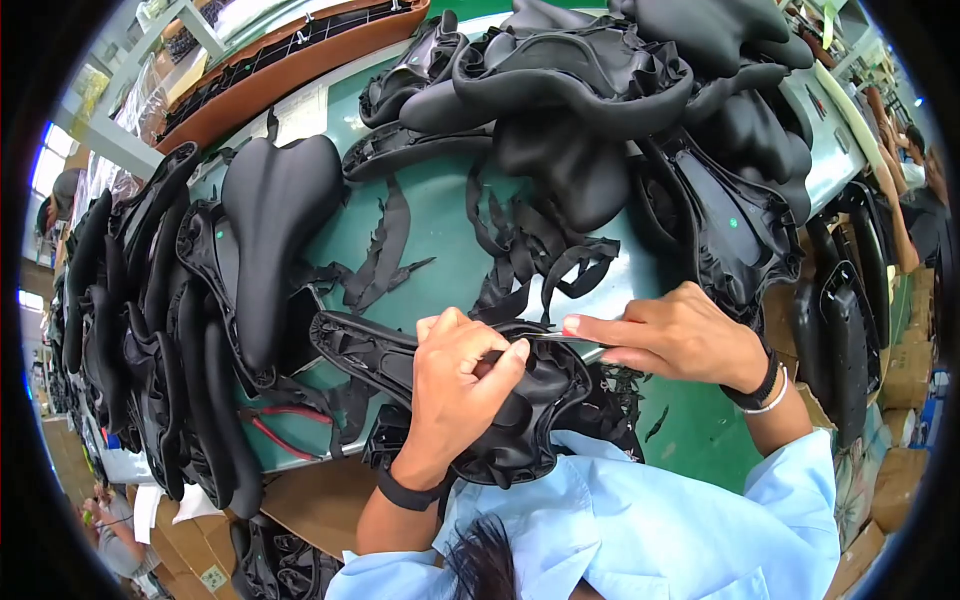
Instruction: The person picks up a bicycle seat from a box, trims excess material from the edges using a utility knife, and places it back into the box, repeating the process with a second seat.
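Note:
A black bicycle saddle (375,357) lies underside up at the table's near edge, its narrow nose toward the left. My left hand (457,378) is closed at the saddle's far rim, pinching the edge of its black cover. From the right, my right hand (668,338) holds a slim metal-bladed tool (548,336), with a bit of red at the fingertips. The blade lies along the saddle's rim, close to my left thumb. My fingers hide most of the tool's handle, so its exact kind cannot be made out.
Black cover scraps (382,250) litter the green table (430,215). Red-handled pliers (285,425) lie left of the saddle. A finished-side-up saddle (280,210) rests on a row of saddles (165,330) at the left. More saddles (575,80) are heaped at the back and right.

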{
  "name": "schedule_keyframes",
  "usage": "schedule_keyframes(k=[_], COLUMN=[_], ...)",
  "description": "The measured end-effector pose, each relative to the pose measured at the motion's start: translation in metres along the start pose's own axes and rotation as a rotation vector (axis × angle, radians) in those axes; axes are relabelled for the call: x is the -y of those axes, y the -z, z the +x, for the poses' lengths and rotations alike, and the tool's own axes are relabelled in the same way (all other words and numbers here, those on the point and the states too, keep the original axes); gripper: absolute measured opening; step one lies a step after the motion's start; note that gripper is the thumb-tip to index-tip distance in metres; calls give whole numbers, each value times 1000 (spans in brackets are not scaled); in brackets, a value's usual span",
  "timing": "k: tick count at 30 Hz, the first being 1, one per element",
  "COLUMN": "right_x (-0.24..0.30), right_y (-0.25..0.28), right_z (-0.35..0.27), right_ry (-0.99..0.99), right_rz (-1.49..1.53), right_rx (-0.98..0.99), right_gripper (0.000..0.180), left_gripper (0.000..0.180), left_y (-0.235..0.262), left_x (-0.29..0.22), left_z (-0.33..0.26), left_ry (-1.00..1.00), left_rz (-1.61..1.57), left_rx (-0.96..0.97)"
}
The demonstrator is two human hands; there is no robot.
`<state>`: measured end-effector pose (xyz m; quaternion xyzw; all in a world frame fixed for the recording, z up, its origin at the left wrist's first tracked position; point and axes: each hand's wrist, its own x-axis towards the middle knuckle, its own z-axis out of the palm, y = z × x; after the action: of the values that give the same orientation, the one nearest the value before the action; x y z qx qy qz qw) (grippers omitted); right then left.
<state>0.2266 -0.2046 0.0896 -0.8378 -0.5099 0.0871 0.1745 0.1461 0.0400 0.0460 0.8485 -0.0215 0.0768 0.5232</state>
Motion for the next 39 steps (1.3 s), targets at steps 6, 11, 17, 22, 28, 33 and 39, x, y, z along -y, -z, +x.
schedule_keyframes(k=[6, 11, 17, 22, 28, 33, 39], right_x=[42, 77, 66, 87, 83, 61, 52], right_y=[-11, -21, -13, -32, -39, -40, -47], right_z=[-42, -55, -40, -52, -53, -53, -59], right_ry=[-278, -425, -414, -527, -611, -518, -422], right_rz=[-80, -24, -112, 103, 244, 203, 484], right_rx=[58, -51, -31, -79, -191, -242, -484], right_gripper=[58, 57, 57, 57, 56, 52, 49], left_gripper=[24, 29, 21, 16, 48, 53, 32], left_y=[8, 5, -13, -11, -6, 34, 56], left_x=[7, -9, -26, -2, -17, -12, -10], left_z=[0, -1, 10, 16, 27, 23, -31], left_ry=[105, 187, -218, 32, -74, -9, 336], left_rz=[-1084, -827, 640, -413, -11, 496, 172], left_rx=[-310, -245, -13, -62, -302, 299, -145])
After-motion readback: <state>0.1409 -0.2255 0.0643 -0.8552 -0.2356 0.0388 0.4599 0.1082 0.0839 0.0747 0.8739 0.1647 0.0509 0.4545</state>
